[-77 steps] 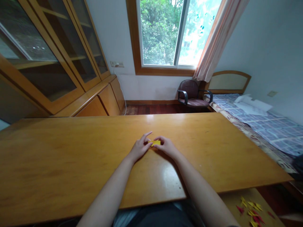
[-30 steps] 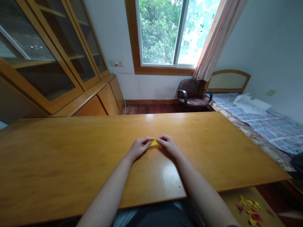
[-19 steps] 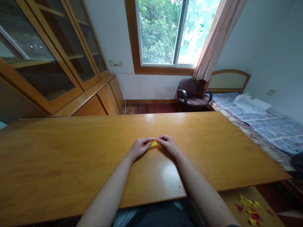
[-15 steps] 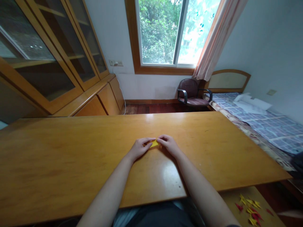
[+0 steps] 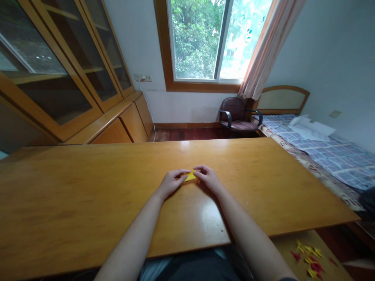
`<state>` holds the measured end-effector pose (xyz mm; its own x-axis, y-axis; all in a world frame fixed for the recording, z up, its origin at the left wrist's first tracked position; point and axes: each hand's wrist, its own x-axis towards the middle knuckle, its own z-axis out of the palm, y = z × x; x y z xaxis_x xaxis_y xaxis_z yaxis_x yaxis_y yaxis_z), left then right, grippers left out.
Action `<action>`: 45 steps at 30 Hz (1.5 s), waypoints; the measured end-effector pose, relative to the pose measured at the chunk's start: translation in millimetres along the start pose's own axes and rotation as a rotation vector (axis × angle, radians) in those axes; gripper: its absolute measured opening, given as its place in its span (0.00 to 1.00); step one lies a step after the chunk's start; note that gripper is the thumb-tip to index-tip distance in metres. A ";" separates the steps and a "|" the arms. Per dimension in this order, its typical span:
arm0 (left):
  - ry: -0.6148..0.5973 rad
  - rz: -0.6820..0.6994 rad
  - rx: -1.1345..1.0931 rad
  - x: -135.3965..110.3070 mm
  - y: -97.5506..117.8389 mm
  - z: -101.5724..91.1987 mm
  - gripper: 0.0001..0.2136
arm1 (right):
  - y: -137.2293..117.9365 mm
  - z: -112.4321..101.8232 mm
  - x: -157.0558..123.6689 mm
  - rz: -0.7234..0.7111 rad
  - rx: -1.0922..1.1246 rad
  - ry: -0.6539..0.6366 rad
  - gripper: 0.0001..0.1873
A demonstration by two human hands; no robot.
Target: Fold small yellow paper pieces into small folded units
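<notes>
A small folded piece of yellow paper (image 5: 190,176) lies on the wooden table (image 5: 88,187) in front of me. My left hand (image 5: 171,182) pinches its left side, fingers curled. From the other side, my right hand (image 5: 206,178) grips its right edge with curled fingers. Both hands rest on the tabletop and cover part of the paper.
Several small red and yellow folded paper pieces (image 5: 309,259) lie on a lower surface at the bottom right. A dark chair (image 5: 238,116) stands under the window. A bed (image 5: 322,152) runs along the right. Glass-door cabinets (image 5: 67,78) line the left wall.
The flat yellow strip of 2.6 s ago has been folded into a pointed shape. My left fingers, once stretched out, have curled onto it. Both hands stay in the same place.
</notes>
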<state>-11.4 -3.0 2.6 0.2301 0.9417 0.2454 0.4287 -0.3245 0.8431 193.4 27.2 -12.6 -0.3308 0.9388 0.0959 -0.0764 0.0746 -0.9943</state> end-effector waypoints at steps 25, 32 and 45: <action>0.106 -0.108 -0.211 2.3 -12.9 1.7 0.12 | -0.4 0.0 -0.8 0.020 -0.040 0.037 0.14; 0.112 -0.084 -0.169 1.7 -9.5 1.2 0.11 | 0.0 0.0 -1.1 0.013 -0.082 0.008 0.16; 0.050 0.031 -0.005 0.4 -0.6 1.3 0.09 | -0.2 0.3 -1.2 0.004 -0.123 0.006 0.13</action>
<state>-10.4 -2.5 1.6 0.1990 0.9345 0.2952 0.4179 -0.3534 0.8370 193.5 25.9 -12.5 -0.3252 0.9411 0.0925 0.0406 0.1116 -0.9929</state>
